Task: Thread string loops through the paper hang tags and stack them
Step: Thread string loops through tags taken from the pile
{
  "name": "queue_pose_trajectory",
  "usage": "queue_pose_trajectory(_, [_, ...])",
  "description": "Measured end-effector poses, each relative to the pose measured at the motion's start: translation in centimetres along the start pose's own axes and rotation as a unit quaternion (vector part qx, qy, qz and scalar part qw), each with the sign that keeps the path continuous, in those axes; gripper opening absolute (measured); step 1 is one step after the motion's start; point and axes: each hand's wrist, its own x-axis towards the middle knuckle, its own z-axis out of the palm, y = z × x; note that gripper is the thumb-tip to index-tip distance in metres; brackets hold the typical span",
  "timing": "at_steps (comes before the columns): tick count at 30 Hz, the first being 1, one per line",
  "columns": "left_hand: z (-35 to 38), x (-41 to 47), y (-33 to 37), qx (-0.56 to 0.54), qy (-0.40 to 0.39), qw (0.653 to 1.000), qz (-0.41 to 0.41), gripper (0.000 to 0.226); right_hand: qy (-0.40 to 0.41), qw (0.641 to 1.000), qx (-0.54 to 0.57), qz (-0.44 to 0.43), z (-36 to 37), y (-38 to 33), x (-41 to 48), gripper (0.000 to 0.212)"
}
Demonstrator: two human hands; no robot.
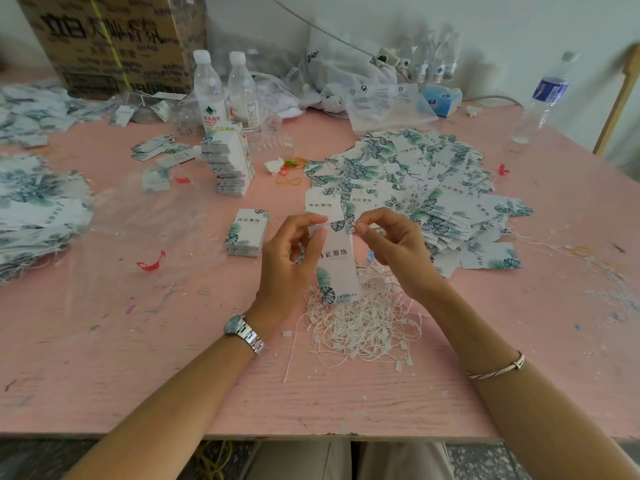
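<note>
We gripped a hang tag (pixel 337 268) near its top in our left hand (pixel 291 251), our right hand (pixel 394 247) pinching its upper edge, above tangled string loops (pixel 363 327) on the pink worktop (pixel 138 375); a heap of tags (pixel 415 181) lay just behind.

A pink surface (pixel 138 375) is carrying a tangle of white string loops (pixel 360 327) near its front edge. Beyond the tangle, rightward, a loose heap of leaf-printed hang tags (pixel 415 181) is sprawling. Beyond it leftward, a small tag stack (pixel 246 233) is sitting, with two water bottles (pixel 207 88) standing farther back.
</note>
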Motion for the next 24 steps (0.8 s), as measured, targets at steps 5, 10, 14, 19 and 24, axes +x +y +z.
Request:
queue_pose_trajectory(5, [0.12, -0.23, 0.14, -0.013, -0.013, 1.0, 0.001, 0.017, -0.063, 0.998, -0.01, -0.01, 0.23, -0.11, -0.24, 0.005])
queue_pose_trajectory(10, [0.15, -0.25, 0.25, -0.023, -0.043, 0.999, -0.014, 0.014, -0.064, 0.998, -0.012, -0.001, 0.34, -0.17, -0.32, 0.014])
queue_pose_trajectory(14, [0.3, -0.4, 0.36, -0.028, -0.075, 0.996, -0.025, 0.011, -0.086, 0.996, -0.011, -0.009, 0.68, -0.16, -0.41, 0.023])
queue_pose_trajectory(19, [0.28, -0.48, 0.37, -0.032, -0.078, 0.996, -0.036, 0.012, -0.087, 0.996, -0.005, 0.028, 0.55, 0.2, -0.25, 0.015])
queue_pose_trajectory(24, [0.25, -0.47, 0.43, -0.031, -0.083, 0.995, -0.037, 0.011, -0.089, 0.995, 0.02, 0.025, 0.43, 0.29, -0.12, 0.014])
